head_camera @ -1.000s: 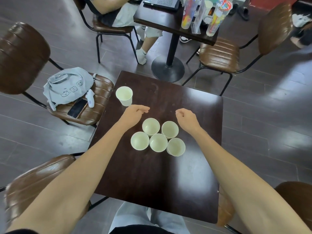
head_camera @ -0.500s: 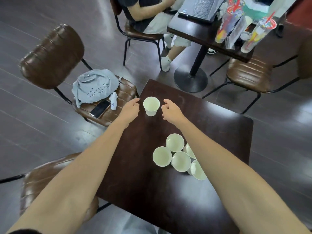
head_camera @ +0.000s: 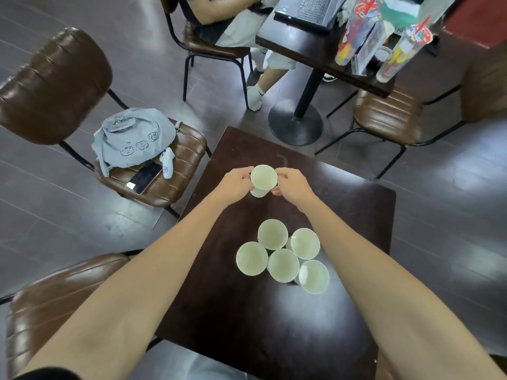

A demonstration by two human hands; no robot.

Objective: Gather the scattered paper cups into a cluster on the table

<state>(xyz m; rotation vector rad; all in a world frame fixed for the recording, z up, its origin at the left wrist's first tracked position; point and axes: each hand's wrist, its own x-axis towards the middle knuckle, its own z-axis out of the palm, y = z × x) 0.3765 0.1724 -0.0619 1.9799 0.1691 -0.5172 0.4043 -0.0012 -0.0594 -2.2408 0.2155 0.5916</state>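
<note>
A lone white paper cup (head_camera: 263,178) stands upright near the far left part of the dark square table (head_camera: 247,311). My left hand (head_camera: 236,185) grips its left side and my right hand (head_camera: 292,185) grips its right side, fingers curled around the rim. Nearer to me, several paper cups (head_camera: 282,256) stand upright in a tight cluster, touching each other, between my two forearms.
A brown chair (head_camera: 175,171) at the left carries a grey bag (head_camera: 131,141), a phone (head_camera: 144,177) and a small white device (head_camera: 167,165). Beyond stands another table (head_camera: 329,53) with a laptop and drinks, a seated person (head_camera: 233,26), and more brown chairs (head_camera: 389,116).
Both hands went from beside the cluster to the lone far cup and closed on it from either side. The view shifted as my head moved.
</note>
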